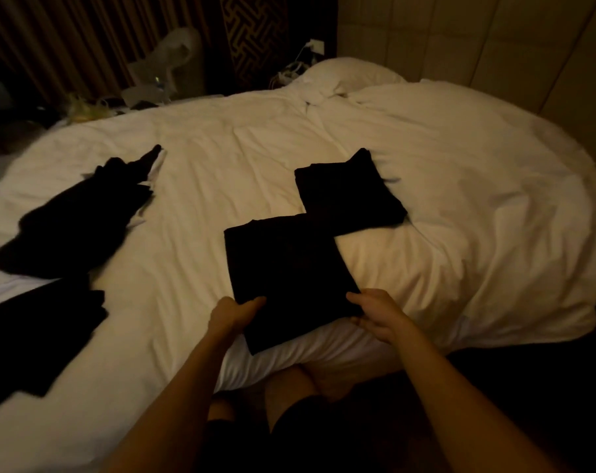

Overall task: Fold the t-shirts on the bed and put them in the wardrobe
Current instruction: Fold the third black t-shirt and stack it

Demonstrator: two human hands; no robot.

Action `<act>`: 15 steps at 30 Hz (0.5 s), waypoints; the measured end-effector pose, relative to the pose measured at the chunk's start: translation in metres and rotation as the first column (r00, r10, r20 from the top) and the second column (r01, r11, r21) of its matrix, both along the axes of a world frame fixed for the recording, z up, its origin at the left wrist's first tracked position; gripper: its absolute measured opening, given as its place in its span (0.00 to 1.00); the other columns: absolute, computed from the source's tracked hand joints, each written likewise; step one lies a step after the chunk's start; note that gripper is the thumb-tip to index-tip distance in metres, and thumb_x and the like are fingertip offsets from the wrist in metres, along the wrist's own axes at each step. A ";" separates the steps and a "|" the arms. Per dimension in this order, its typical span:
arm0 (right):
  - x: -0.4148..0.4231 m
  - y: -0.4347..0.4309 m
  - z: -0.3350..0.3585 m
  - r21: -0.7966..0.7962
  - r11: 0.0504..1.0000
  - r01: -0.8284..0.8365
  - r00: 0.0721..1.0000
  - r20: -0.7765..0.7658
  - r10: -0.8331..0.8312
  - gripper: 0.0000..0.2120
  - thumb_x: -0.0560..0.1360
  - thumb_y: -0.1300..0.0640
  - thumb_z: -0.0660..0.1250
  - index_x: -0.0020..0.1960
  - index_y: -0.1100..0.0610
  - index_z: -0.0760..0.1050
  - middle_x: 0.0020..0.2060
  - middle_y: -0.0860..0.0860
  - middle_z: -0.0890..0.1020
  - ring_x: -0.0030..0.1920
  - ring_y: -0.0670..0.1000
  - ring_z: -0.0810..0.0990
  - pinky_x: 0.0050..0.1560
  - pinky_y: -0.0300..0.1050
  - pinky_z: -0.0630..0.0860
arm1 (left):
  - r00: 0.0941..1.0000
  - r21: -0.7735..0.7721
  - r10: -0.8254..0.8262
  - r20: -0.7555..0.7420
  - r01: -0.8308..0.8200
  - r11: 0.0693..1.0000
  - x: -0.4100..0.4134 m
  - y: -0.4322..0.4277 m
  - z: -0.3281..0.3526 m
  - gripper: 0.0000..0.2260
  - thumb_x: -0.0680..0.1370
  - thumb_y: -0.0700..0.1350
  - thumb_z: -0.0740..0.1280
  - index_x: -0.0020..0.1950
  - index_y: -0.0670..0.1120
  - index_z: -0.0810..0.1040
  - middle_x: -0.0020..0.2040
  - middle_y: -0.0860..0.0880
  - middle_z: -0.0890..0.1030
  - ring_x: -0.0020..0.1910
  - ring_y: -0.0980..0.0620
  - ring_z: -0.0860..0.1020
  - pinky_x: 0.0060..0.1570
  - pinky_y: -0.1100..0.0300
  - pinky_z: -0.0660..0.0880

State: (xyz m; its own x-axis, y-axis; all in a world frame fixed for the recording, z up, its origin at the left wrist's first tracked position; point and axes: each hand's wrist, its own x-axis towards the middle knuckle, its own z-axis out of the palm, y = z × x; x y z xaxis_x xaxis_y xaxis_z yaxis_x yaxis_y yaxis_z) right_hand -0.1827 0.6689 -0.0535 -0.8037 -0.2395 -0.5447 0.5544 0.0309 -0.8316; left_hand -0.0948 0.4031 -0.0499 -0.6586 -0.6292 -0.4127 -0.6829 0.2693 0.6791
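Note:
A folded black t-shirt (286,271) lies as a neat rectangle on the white bed (460,199) near its front edge. My left hand (233,314) pinches its near left side, thumb on top. My right hand (375,314) grips its near right corner. Just beyond it, touching at a corner, lies a second folded black t-shirt (348,196). At the left of the bed lie two unfolded black garments: a crumpled one (74,216) and a flatter one (33,339) nearer me.
A white pillow (344,75) sits at the head of the bed by a padded headboard wall (477,39). Cluttered bags, cables and a curtain (68,39) stand beyond the bed's far left side. My knees touch the bed's front edge.

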 end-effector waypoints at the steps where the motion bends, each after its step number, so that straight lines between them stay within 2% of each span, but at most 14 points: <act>1: 0.005 0.000 0.001 0.002 1.000 0.003 1.000 0.006 -0.003 0.04 0.79 0.63 0.66 0.53 0.60 0.79 0.51 0.56 0.83 0.46 0.52 0.81 0.39 0.43 0.77 | 1.000 0.091 -0.016 -0.010 0.017 0.996 0.007 0.002 -0.002 0.26 0.73 0.54 0.74 0.60 0.36 0.75 0.53 0.40 0.80 0.48 0.41 0.81 0.43 0.53 0.78; 3: 0.013 0.002 0.000 0.029 1.000 0.005 1.000 0.009 -0.005 0.04 0.79 0.63 0.66 0.52 0.60 0.78 0.53 0.58 0.83 0.46 0.52 0.81 0.36 0.43 0.76 | 0.998 0.214 -0.067 -0.023 0.070 0.974 0.021 0.004 0.001 0.15 0.76 0.43 0.71 0.57 0.35 0.77 0.48 0.40 0.81 0.42 0.44 0.80 0.40 0.54 0.77; 5: 0.021 0.006 0.002 0.069 0.997 -0.015 1.000 -0.018 0.016 0.07 0.78 0.63 0.67 0.57 0.60 0.76 0.56 0.58 0.82 0.48 0.52 0.81 0.36 0.43 0.77 | 0.996 0.314 -0.073 -0.042 0.082 0.946 0.034 0.003 0.006 0.07 0.78 0.38 0.67 0.53 0.36 0.77 0.45 0.40 0.80 0.41 0.43 0.79 0.40 0.53 0.77; 6: 0.025 0.009 0.003 0.089 0.996 -0.032 0.998 -0.051 0.036 0.11 0.78 0.63 0.68 0.60 0.58 0.74 0.56 0.57 0.82 0.49 0.53 0.82 0.36 0.43 0.77 | 0.996 0.355 -0.070 -0.049 0.083 0.931 0.041 0.001 0.007 0.06 0.79 0.38 0.66 0.53 0.36 0.78 0.46 0.39 0.80 0.42 0.42 0.79 0.42 0.51 0.77; 7: 0.030 0.012 0.006 0.102 0.993 -0.053 0.993 -0.097 0.063 0.16 0.78 0.63 0.68 0.63 0.54 0.72 0.56 0.56 0.82 0.49 0.54 0.82 0.35 0.43 0.77 | 0.996 0.370 -0.073 -0.053 0.088 0.925 0.047 -0.001 0.007 0.07 0.79 0.38 0.65 0.54 0.36 0.78 0.47 0.38 0.79 0.43 0.41 0.79 0.42 0.51 0.77; 9: 0.039 0.018 0.012 0.118 0.984 -0.131 0.960 -0.235 0.156 0.24 0.77 0.63 0.68 0.68 0.44 0.67 0.55 0.56 0.82 0.46 0.55 0.84 0.35 0.43 0.78 | 0.995 0.331 -0.083 -0.064 0.099 0.938 0.058 -0.006 0.005 0.10 0.79 0.39 0.65 0.56 0.34 0.77 0.44 0.38 0.77 0.40 0.43 0.75 0.36 0.52 0.72; 11: 0.047 0.022 0.019 0.136 0.965 -0.223 0.889 -0.378 0.259 0.27 0.79 0.65 0.66 0.71 0.42 0.67 0.60 0.54 0.81 0.51 0.54 0.84 0.39 0.41 0.80 | 0.991 0.262 -0.085 -0.104 0.110 0.959 0.068 -0.007 0.008 0.09 0.79 0.38 0.64 0.55 0.34 0.76 0.42 0.40 0.74 0.34 0.46 0.72 0.33 0.54 0.66; 12: 0.050 0.023 0.023 0.169 0.949 -0.266 0.846 -0.431 0.314 0.26 0.80 0.66 0.64 0.72 0.44 0.69 0.63 0.53 0.79 0.54 0.54 0.83 0.42 0.41 0.81 | 0.987 0.249 -0.073 -0.146 0.108 0.962 0.073 -0.005 0.012 0.08 0.79 0.38 0.64 0.58 0.39 0.75 0.43 0.42 0.75 0.34 0.47 0.74 0.33 0.55 0.67; 13: 0.054 0.023 0.029 0.219 0.927 -0.304 0.805 -0.461 0.373 0.23 0.81 0.66 0.62 0.71 0.47 0.72 0.64 0.52 0.78 0.55 0.52 0.83 0.43 0.42 0.81 | 0.977 0.242 -0.053 -0.208 0.104 0.965 0.077 -0.003 0.017 0.14 0.79 0.37 0.64 0.63 0.49 0.71 0.48 0.44 0.76 0.38 0.48 0.77 0.32 0.56 0.71; 14: 0.057 0.022 0.035 0.271 0.904 -0.330 0.778 -0.465 0.423 0.19 0.81 0.66 0.61 0.69 0.50 0.75 0.63 0.51 0.78 0.51 0.49 0.84 0.42 0.42 0.81 | 0.958 0.230 -0.050 -0.281 0.117 0.966 0.082 0.000 0.023 0.21 0.79 0.37 0.64 0.67 0.56 0.66 0.51 0.45 0.77 0.43 0.47 0.79 0.32 0.59 0.73; 15: 0.060 0.021 0.042 0.300 0.890 -0.345 0.765 -0.460 0.451 0.16 0.82 0.65 0.61 0.65 0.53 0.77 0.61 0.51 0.79 0.45 0.45 0.85 0.39 0.39 0.80 | 0.938 0.196 -0.062 -0.342 0.136 0.971 0.084 0.001 0.030 0.23 0.79 0.36 0.63 0.69 0.58 0.67 0.52 0.45 0.78 0.43 0.48 0.79 0.30 0.62 0.73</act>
